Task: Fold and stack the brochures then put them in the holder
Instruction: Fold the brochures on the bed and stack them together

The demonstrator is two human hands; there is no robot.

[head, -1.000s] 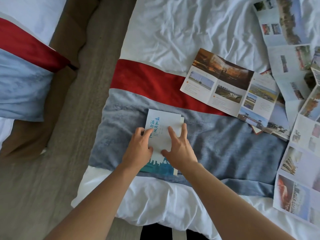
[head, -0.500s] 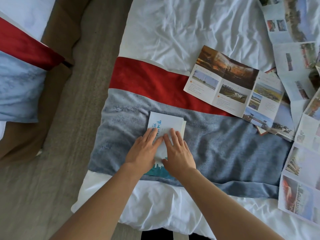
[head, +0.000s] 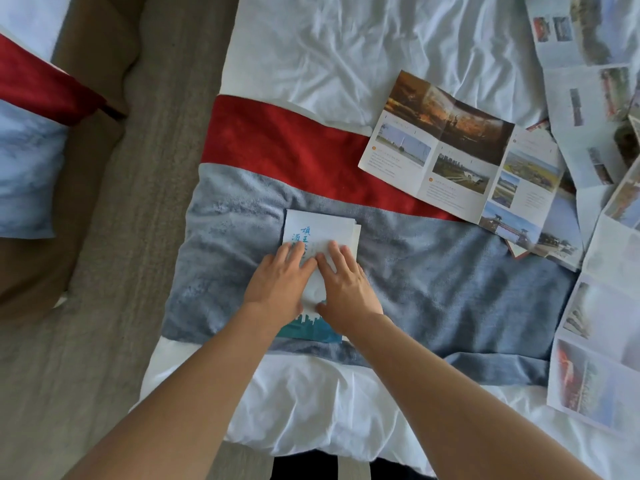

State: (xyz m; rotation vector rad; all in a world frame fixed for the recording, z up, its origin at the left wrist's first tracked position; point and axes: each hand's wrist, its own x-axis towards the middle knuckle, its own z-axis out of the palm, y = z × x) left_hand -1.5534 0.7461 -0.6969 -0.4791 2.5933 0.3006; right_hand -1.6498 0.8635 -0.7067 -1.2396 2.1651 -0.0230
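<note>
Head view: both hands, left hand [head: 277,285] and right hand [head: 346,289], press flat with straight fingers on the folded brochure [head: 320,225], lying on the bed's grey blanket [head: 450,278]. Creasing looks nearly finished; next, the open brochure [head: 457,157] far right needs folding. More sheets are cut off right; no holder visible.

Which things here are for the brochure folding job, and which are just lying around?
For the job:
- folded brochure, pressed flat by the left hand and right hand
- open brochure waiting beside it
- more unfolded brochures along the right

Just lying about:
- grey and red bed runner
- white bedsheet
- second bed at the left

No holder is in view.
</note>
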